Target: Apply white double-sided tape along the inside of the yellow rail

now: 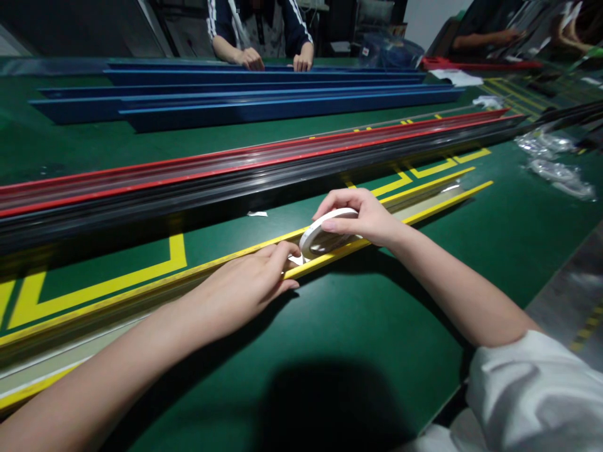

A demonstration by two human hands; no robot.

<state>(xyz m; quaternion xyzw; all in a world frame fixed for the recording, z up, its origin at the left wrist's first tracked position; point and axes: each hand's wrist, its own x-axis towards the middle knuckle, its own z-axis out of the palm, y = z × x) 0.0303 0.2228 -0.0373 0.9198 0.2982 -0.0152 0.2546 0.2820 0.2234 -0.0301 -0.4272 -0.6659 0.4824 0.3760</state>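
A long yellow-edged channel strip (pixel 426 204) lies across the green table in front of me. My right hand (pixel 365 216) is closed around a white tape roll (pixel 320 237), held tilted over the strip. My left hand (pixel 249 282) rests on the strip just left of the roll, fingers curled and pressing down on the tape end at the strip's near edge. What lies under those fingertips is hidden.
Long red and black rails (pixel 264 166) run across the table behind the strip. Blue channels (pixel 264 103) lie farther back, where another person's hands (pixel 277 61) rest. Crumpled clear plastic (pixel 558 172) sits at the right. Yellow floor-style markings (pixel 174 257) cross the table.
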